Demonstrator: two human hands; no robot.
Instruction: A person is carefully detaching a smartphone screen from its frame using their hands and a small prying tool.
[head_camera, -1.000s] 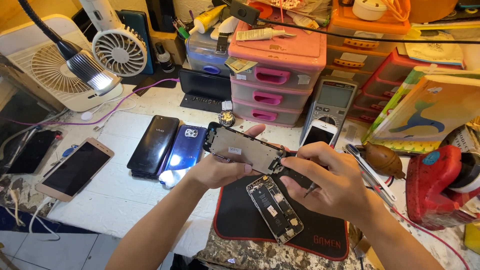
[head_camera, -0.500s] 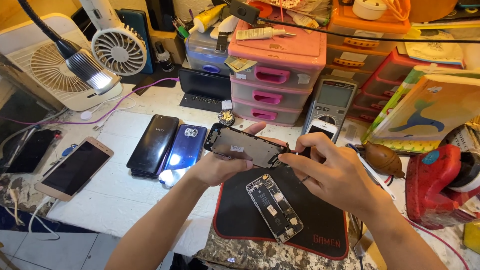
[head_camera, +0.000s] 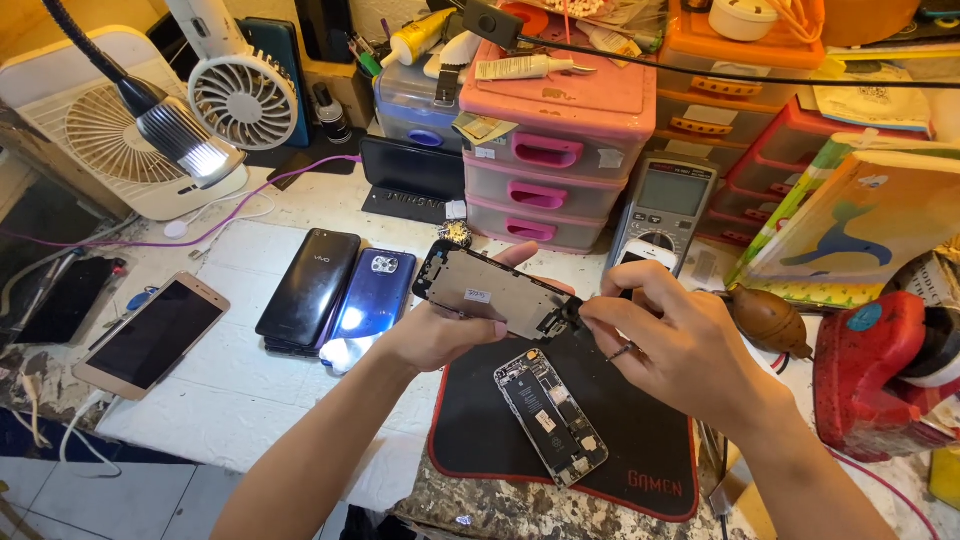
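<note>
My left hand (head_camera: 445, 335) holds a detached phone screen panel (head_camera: 495, 290) from below, its grey metal back facing up and tilted. My right hand (head_camera: 675, 345) pinches the panel's right end with thumb and forefinger, and a thin metal tool shows between its fingers. Below the panel, an opened phone body (head_camera: 552, 417) with bare circuit parts lies on a black mat with a red edge (head_camera: 655, 455).
A black phone (head_camera: 310, 288) and a blue phone (head_camera: 370, 300) lie left of the mat, a gold phone (head_camera: 152, 335) farther left. Pink drawers (head_camera: 545, 165), a multimeter (head_camera: 662, 205), a lit gooseneck lamp (head_camera: 185, 145), a small fan (head_camera: 243, 100) and a red tool (head_camera: 885, 370) crowd the bench.
The screen panel has lifted slightly and my right hand has slid to its right end. The opened phone body stays on the mat.
</note>
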